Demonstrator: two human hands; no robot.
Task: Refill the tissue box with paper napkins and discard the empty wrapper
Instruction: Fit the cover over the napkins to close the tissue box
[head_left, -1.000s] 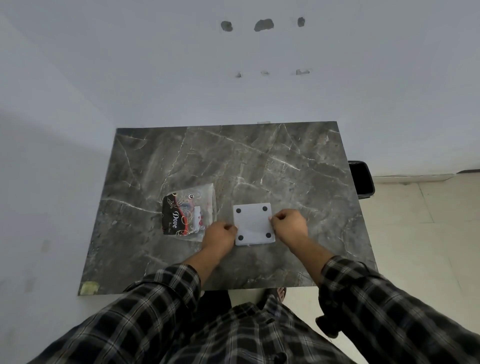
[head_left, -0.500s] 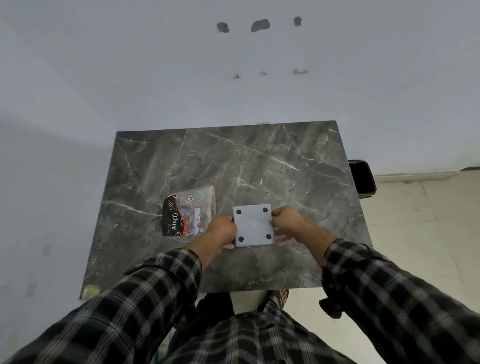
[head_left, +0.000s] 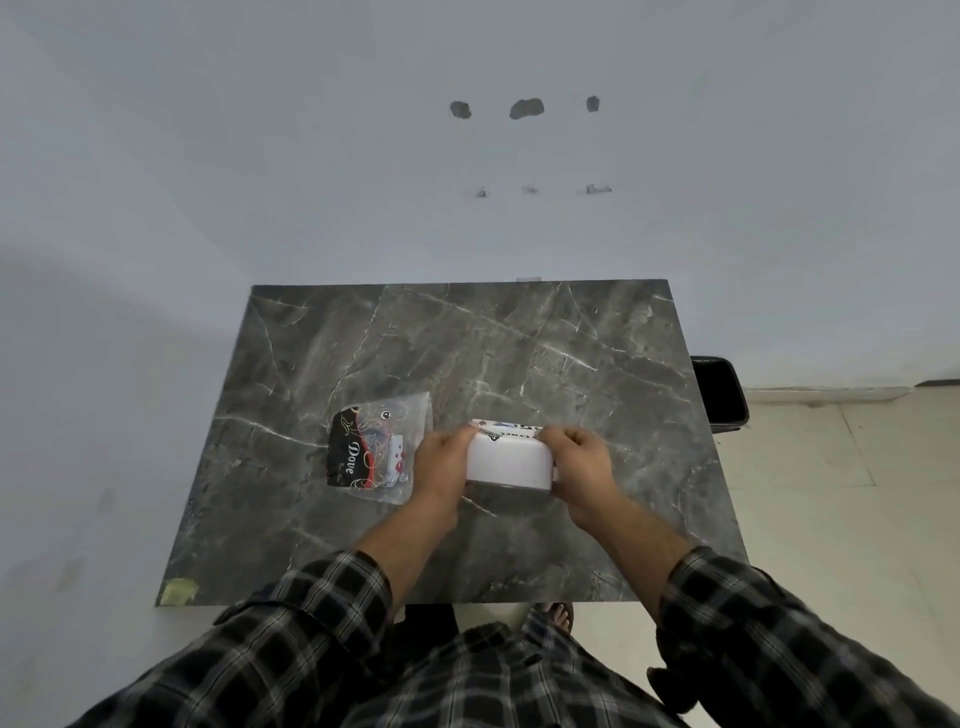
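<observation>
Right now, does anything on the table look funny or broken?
Nothing looks broken or spilled. The white tissue box is tipped up on its side between the left hand and right hand. The napkin wrapper lies flat and crinkled beside it.

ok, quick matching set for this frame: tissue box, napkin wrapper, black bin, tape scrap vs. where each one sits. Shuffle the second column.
Things:
1. white tissue box
2. napkin wrapper
3. black bin
4. tape scrap

Places:
A. on the floor past the table's right edge
B. near left corner of the marble table
C. between left hand and right hand
D. flat on the table, left of the hands

Pairs: 1-C, 2-D, 3-A, 4-B
</observation>
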